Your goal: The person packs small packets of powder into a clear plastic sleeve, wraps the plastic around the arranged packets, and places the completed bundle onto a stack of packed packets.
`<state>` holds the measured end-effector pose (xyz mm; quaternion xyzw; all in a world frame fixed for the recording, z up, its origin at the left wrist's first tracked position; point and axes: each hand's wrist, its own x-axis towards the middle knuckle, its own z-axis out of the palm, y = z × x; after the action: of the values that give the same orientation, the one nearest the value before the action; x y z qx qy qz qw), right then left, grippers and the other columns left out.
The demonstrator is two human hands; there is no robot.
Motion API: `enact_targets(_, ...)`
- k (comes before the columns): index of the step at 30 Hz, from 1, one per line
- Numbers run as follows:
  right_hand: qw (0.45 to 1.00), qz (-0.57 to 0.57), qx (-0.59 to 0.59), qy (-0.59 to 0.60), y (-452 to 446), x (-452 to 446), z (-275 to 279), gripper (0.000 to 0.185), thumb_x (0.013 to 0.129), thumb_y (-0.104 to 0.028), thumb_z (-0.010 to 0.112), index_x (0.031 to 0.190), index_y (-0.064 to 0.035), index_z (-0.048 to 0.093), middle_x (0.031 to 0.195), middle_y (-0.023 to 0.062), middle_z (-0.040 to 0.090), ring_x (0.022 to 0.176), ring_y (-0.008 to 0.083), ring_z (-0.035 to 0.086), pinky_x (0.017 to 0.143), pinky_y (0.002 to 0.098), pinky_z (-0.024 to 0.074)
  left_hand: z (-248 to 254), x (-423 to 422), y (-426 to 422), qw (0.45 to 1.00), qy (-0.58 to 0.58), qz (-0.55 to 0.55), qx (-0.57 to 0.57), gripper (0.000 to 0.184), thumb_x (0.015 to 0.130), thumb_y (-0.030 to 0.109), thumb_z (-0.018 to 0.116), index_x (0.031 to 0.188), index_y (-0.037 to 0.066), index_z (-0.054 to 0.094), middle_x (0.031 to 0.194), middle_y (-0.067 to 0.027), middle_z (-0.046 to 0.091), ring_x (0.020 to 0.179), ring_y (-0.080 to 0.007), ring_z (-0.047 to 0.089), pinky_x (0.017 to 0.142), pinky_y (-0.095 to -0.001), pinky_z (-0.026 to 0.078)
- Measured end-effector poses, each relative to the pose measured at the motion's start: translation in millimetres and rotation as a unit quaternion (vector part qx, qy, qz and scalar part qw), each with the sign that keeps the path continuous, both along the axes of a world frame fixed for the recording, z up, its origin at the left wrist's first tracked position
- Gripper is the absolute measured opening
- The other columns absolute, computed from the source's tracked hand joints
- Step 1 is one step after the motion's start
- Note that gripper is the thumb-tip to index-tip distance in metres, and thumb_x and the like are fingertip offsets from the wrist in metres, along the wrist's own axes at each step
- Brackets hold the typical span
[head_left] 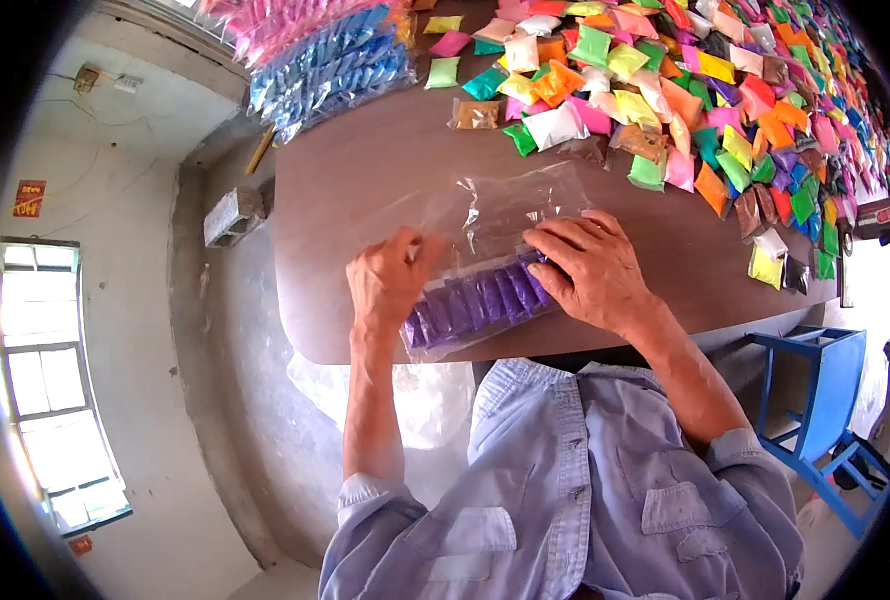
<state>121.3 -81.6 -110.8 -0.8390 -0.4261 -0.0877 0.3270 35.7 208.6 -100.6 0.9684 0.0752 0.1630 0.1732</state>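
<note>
A clear plastic bag (495, 215) lies on the brown table in front of me, with a row of purple packets (475, 303) side by side in its near part. The bag's far part is loose, wrinkled film. At the bag's left edge is my left hand (385, 275), its fingers bent and smeared by motion, so its hold on the film cannot be made out. My right hand (600, 270) grips the bag at its right side, fingers bent over the film and thumb by the last purple packets.
Many small coloured packets (625, 100) are heaped across the far right of the table (340, 200). Stacked bags of blue packets (335, 75) and pink ones stand at the far left. A blue stool (815, 380) is at the right; clear plastic (425, 400) hangs below the near edge.
</note>
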Motion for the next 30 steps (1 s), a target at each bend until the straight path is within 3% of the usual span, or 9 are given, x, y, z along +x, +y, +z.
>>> enact_targets(1,1.000,-0.002,0.003,0.007,0,0,0,0.034,0.098,-0.031,0.076,0.127,-0.0134,0.074,0.125,0.0040,0.074,0.116,0.0256,0.070,0.112,0.0467,0.0445,-7,-3,7,0.999,-0.003,0.034,-0.042,0.029,0.097,0.035,0.082,0.092,0.008,0.074,0.070,-0.0105,0.073,0.063,-0.0339,0.072,0.059,-0.0438,0.056)
enact_targets(7,1.000,-0.004,-0.007,0.021,2,-1,-7,0.034,0.100,-0.031,0.076,0.127,-0.0111,0.074,0.125,0.0064,0.075,0.114,0.0290,0.071,0.111,0.0462,0.0468,-17,-5,10,0.997,-0.029,0.069,-0.028,0.029,0.099,0.032,0.080,0.086,0.007,0.073,0.065,-0.0117,0.070,0.061,-0.0346,0.070,0.058,-0.0437,0.055)
enact_targets(10,1.000,-0.001,-0.025,0.016,2,1,-2,0.034,0.100,-0.031,0.075,0.127,-0.0096,0.074,0.126,0.0074,0.074,0.114,0.0293,0.070,0.113,0.0467,0.0450,-13,-9,12,0.996,0.002,0.086,-0.035,0.023,0.097,0.027,0.081,0.090,0.006,0.074,0.074,-0.0126,0.072,0.070,-0.0346,0.071,0.066,-0.0439,0.057)
enact_targets(12,0.999,-0.010,-0.046,0.002,5,-1,6,0.032,0.101,-0.028,0.073,0.127,-0.0083,0.074,0.132,0.0079,0.071,0.117,0.0289,0.069,0.116,0.0481,0.0413,-13,-13,12,0.990,-0.134,0.052,-0.003,0.018,0.093,0.019,0.084,0.096,0.005,0.074,0.092,-0.0127,0.076,0.084,-0.0351,0.071,0.076,-0.0446,0.058)
enact_targets(17,0.998,-0.001,-0.023,-0.050,21,-16,19,0.033,0.097,-0.020,0.075,0.127,-0.0079,0.073,0.134,0.0086,0.068,0.119,0.0291,0.068,0.113,0.0485,0.0438,12,-51,-14,0.983,-0.172,0.038,0.040,0.024,0.086,0.014,0.089,0.102,0.004,0.074,0.110,-0.0112,0.075,0.101,-0.0343,0.072,0.086,-0.0451,0.058)
enact_targets(19,0.998,0.009,-0.003,-0.059,29,-19,22,0.034,0.095,-0.018,0.076,0.128,-0.0077,0.073,0.133,0.0088,0.068,0.120,0.0291,0.067,0.111,0.0484,0.0448,10,-64,-34,0.986,-0.165,-0.026,0.020,0.032,0.085,0.022,0.091,0.106,0.005,0.075,0.115,-0.0110,0.075,0.106,-0.0328,0.072,0.090,-0.0448,0.058)
enact_targets(23,0.998,-0.004,0.001,-0.057,37,-15,25,0.040,0.093,-0.017,0.078,0.131,-0.0072,0.072,0.134,0.0099,0.068,0.118,0.0294,0.068,0.108,0.0486,0.0480,5,-77,-46,0.987,-0.158,-0.030,0.022,0.047,0.083,0.031,0.094,0.116,0.003,0.076,0.123,-0.0154,0.075,0.112,-0.0369,0.071,0.097,-0.0490,0.057)
enact_targets(25,0.997,-0.004,0.002,-0.071,38,-11,25,0.041,0.093,-0.018,0.078,0.132,-0.0072,0.072,0.134,0.0102,0.069,0.118,0.0296,0.069,0.107,0.0481,0.0490,7,-82,-43,0.996,-0.082,-0.028,0.012,0.068,0.078,0.044,0.096,0.126,0.003,0.073,0.129,-0.0168,0.073,0.117,-0.0390,0.069,0.103,-0.0507,0.054)
enact_targets(30,0.998,0.051,-0.004,-0.022,38,-6,6,0.033,0.094,-0.021,0.079,0.125,-0.0089,0.075,0.120,0.0084,0.076,0.113,0.0284,0.071,0.104,0.0444,0.0515,-4,-86,-43,0.999,-0.036,-0.026,0.025,0.089,0.068,0.054,0.098,0.133,0.001,0.068,0.126,-0.0164,0.073,0.118,-0.0387,0.068,0.106,-0.0507,0.051)
